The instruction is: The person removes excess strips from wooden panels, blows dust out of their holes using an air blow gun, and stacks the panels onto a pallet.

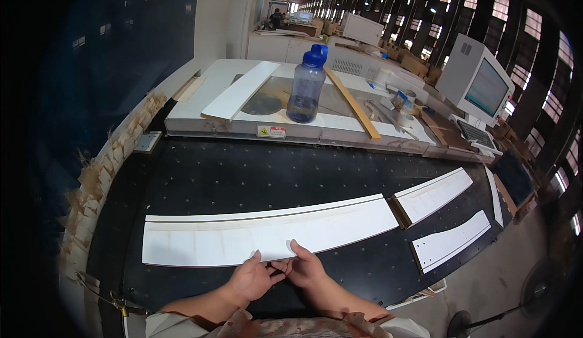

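Note:
A long white board (267, 232) lies flat across the black perforated machine table (243, 174). My left hand (252, 277) and my right hand (305, 266) meet at the middle of its near edge, thumbs resting on top of the board, fingers curled at the edge. Right of it, two shorter white boards lie on the same table: one (432, 195) further back, one (450, 241) nearer with small drilled holes.
A blue-capped clear water bottle (306, 86) stands on the white machine housing behind the table, beside a white plank (240, 92) and a wooden strip (352, 104). A monitor (477, 80) and keyboard (477, 134) are at right. Wood offcuts (100, 180) line the left edge.

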The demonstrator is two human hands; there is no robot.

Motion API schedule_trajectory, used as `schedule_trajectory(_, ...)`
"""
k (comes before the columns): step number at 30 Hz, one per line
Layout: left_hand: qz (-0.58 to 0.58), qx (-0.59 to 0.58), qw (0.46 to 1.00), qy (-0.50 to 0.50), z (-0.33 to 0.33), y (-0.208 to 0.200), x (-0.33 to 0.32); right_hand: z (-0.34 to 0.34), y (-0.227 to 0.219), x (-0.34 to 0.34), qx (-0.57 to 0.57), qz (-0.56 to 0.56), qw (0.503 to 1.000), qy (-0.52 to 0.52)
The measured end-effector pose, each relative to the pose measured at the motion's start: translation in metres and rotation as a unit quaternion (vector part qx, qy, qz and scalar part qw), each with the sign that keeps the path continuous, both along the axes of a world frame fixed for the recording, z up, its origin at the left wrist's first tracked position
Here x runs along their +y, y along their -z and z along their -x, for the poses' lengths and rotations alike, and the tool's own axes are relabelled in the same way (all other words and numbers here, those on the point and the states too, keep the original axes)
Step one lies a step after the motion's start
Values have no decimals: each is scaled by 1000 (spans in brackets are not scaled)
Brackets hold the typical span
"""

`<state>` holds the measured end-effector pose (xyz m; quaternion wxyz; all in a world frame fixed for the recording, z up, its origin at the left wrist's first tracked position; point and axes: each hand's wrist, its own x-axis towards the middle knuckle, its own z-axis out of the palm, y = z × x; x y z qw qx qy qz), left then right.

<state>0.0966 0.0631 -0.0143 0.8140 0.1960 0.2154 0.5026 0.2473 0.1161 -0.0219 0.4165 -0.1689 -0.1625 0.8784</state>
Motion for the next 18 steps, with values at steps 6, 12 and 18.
schedule_trajectory(6,-36,-13,999,19,0,11,6,-5,6,5,6,-40,999,-5)
schedule_trajectory(12,-58,12,998,19,-7,13,14,-11,16,12,52,-89,995,-2)
schedule_trajectory(18,-27,9,999,-28,2,20,18,1,21,18,-14,-98,995,-6)
